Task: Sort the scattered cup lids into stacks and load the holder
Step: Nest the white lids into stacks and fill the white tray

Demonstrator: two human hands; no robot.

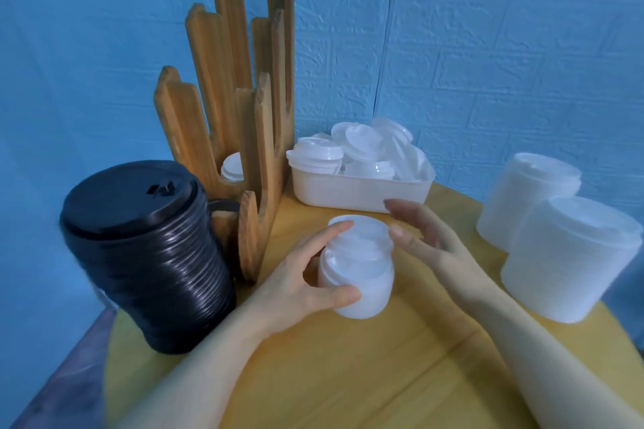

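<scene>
A: Where's the small white lid stack [355, 268]?
B: Centre of the round wooden table [348, 376], tilted, top leaning toward 12 o'clock. Left hand [306, 275] grips it from 9 o'clock: thumb curled round the near bottom edge, fingers up on the top lid's far rim.

A: Right hand [425, 240]?
B: At 3 o'clock of the stack, fingers straight and relaxed, fingertips at the top lid's rim. Touching or just off it, can't tell. Holds nothing.

A: Holder?
B: Wooden holder [240, 108] at 11 o'clock from the hands, upright slats, one white lid [232, 168] low in a slot.

A: Rest?
B: Tall black lid stack [146, 254] at 9 o'clock, just beside the holder. White tray [359, 190] of loose clear and white lids at 12 o'clock, near the right fingertips. Two large clear lid stacks [557, 237] at 3 o'clock, side by side, well apart from the hands. Blue wall [488, 45] behind.
</scene>
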